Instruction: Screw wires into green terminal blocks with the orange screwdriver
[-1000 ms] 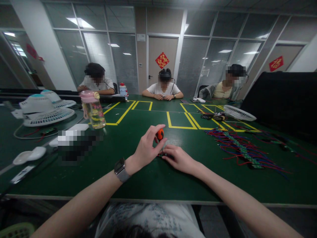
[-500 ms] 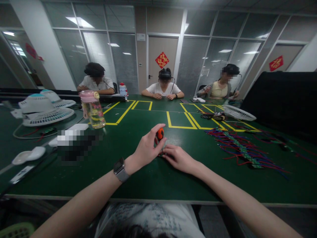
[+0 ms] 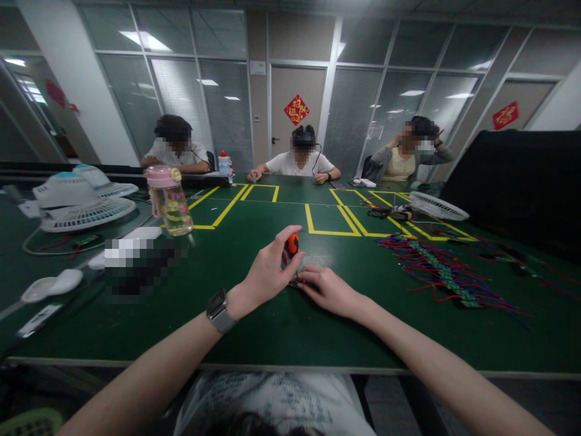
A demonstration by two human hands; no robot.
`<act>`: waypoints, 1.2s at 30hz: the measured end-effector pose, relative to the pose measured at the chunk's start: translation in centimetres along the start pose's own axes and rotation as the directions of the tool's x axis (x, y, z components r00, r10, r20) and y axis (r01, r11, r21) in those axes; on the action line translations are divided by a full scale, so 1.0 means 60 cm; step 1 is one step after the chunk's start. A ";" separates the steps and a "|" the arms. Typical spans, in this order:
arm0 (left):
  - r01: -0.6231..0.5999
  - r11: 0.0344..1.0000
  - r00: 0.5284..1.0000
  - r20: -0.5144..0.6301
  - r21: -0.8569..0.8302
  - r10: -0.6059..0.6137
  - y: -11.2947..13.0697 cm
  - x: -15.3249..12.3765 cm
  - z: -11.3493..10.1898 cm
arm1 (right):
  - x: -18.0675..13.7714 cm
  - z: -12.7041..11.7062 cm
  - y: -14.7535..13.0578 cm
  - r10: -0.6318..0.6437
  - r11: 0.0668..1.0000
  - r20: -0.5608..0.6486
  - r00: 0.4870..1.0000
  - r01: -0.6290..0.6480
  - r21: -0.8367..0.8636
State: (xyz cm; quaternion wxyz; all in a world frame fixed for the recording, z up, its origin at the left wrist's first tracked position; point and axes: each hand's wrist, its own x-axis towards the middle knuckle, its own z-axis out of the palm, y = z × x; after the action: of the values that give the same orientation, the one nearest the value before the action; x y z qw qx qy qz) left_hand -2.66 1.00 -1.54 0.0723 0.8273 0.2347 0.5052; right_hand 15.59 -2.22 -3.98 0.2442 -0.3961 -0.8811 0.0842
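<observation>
Near the middle of the green counter (image 3: 254,339), the left hand (image 3: 267,272) pinches a small orange and black tool (image 3: 293,243) between thumb and fingers and holds it upright. Right hand (image 3: 329,292) lies low just beside it, fingers narrow and together, with the tips on a small dark part (image 3: 296,282); if it grips the part I cannot tell. A bundle of coloured wires (image 3: 438,269) lies well apart to the right, and a water bottle with pink lid (image 3: 170,201) stands to the left

Orange-black tool handle (image 3: 293,243); green table (image 3: 281,327), yellow tape lines (image 3: 333,232).
</observation>
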 end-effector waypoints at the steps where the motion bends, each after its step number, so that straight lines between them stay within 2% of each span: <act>1: 0.005 1.000 1.000 0.004 -0.005 -0.005 0.000 0.000 0.000 | 0.000 0.000 0.000 0.001 1.000 -0.001 1.000 -0.001 0.003; 29: 0.048 0.999 0.998 0.034 0.005 -0.048 0.000 0.003 -0.003 | -0.001 -0.004 -0.001 -0.009 0.999 0.002 1.000 0.009 -0.041; 36: 0.057 0.998 0.993 0.099 -0.011 -0.056 0.003 -0.001 -0.003 | -0.003 -0.005 0.001 -0.019 0.999 0.013 1.000 0.020 -0.038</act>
State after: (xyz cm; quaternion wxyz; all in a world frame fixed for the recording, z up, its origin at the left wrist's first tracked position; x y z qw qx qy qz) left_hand -2.77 0.80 -1.44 0.1036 0.8438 0.2509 0.4630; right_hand 15.86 -2.32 -3.76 0.2320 -0.3916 -0.8879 0.0675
